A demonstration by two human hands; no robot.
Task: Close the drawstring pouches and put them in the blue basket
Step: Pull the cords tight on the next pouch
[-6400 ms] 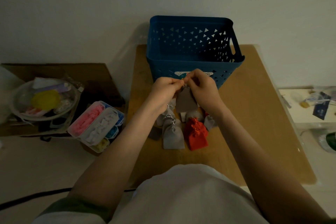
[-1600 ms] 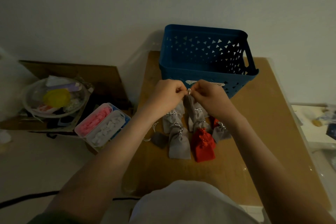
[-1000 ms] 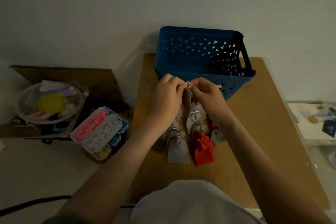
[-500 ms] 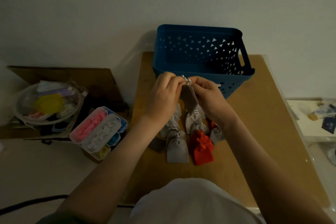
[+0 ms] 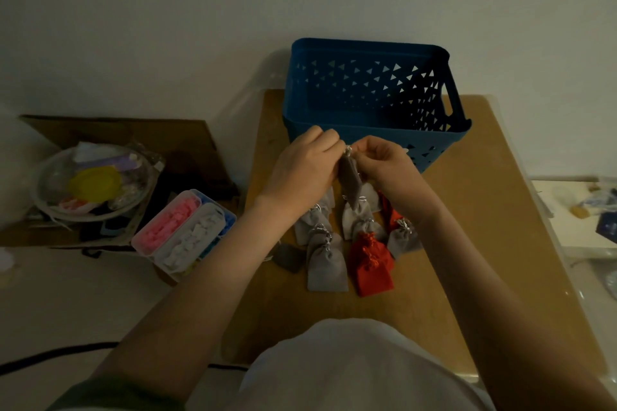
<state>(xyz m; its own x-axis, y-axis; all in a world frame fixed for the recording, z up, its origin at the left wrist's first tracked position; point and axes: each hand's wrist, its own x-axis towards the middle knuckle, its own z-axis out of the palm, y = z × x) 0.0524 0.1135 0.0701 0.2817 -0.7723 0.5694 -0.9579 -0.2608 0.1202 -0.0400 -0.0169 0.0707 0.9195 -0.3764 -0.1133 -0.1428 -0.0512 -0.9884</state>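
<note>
A grey drawstring pouch (image 5: pixel 350 177) hangs in the air just in front of the blue basket (image 5: pixel 370 133). My left hand (image 5: pixel 305 167) and my right hand (image 5: pixel 380 162) both pinch the silver cord at its top, fingertips nearly touching. Below them, on the brown table (image 5: pixel 474 227), lie several more grey pouches (image 5: pixel 326 264) and a red pouch (image 5: pixel 371 263), with another red one partly hidden behind my right wrist. The basket's inside looks dark; I cannot tell whether anything lies in it.
To the left of the table stands a compartment box (image 5: pixel 182 233) with pink and white pieces, and a clear bowl (image 5: pixel 93 182) of odds and ends on cardboard. A small dark flat piece (image 5: pixel 289 258) lies left of the pouches. A low white surface with clutter sits at the right.
The view has shifted a little. My two hands stay together at the pouch's cord, and the pouch's neck looks drawn tighter than several seconds ago.
</note>
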